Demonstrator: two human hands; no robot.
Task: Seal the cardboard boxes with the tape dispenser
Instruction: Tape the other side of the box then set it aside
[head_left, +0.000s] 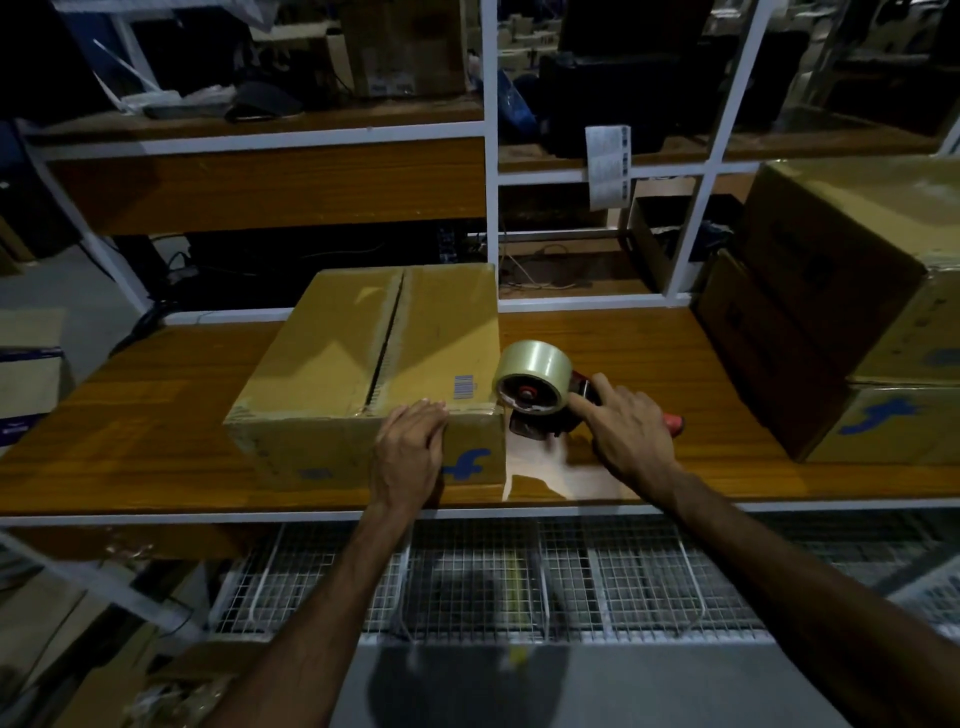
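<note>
The cardboard box (363, 374) is steadied at its near edge by the left hand (410, 457), fingers flat. The tape dispenser (540, 395), beside it on the worktop (156, 431), is gripped by the right hand (628, 431). If lifted carelessly, the loose tape could be stuck to the worktop.

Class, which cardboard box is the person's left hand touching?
The lone box at the table's middle: the left hand rests on its near edge. The stacked boxes at far right go untouched.

Packing station in a warehouse or stockroom, dimly lit. Evidence: wooden workbench (156, 415) in a white metal rack frame (489, 156), stacked branded cardboard cartons (857, 291), wire-mesh bins (519, 577) under the bench, printed label strip (608, 166).
</note>
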